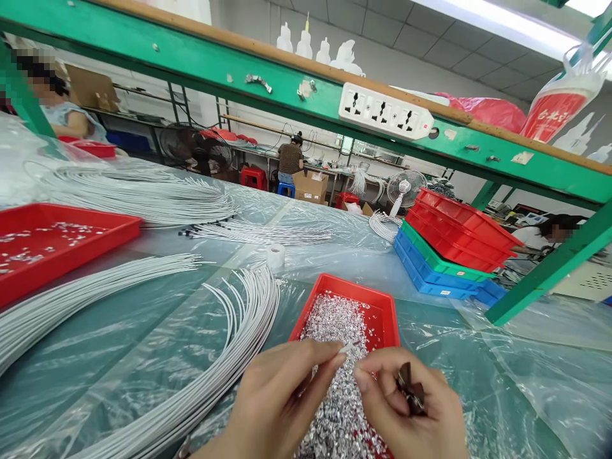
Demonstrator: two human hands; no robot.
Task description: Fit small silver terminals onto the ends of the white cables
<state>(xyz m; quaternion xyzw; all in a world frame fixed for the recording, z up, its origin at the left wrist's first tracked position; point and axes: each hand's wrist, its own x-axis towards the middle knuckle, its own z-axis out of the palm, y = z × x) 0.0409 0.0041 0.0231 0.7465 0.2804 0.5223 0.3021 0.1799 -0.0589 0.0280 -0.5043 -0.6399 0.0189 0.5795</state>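
1. Two bare hands work at the bottom edge. Two red plastic trays lie apart: one shallow red tray heaped with small shiny silver metal pieces (377, 306) directly under and beyond the hands, and a second red tray with a few scattered pieces (62, 220) far off to the left.
2. The left hand (277, 408) curls, thumb and forefinger pinched on the tip of a thin white wire end (345, 349).
3. The right hand (411, 411) meets it fingertip to fingertip, nearly closed, with a small dark tool (410, 389) tucked in its palm; I cannot tell what kind.
4. Long bundles of thin white cables (248, 319) curve left of the hands over clear crinkled plastic sheeting (502, 357).
5. Beyond the right hand is a stack of red, green and blue flat trays (449, 255).
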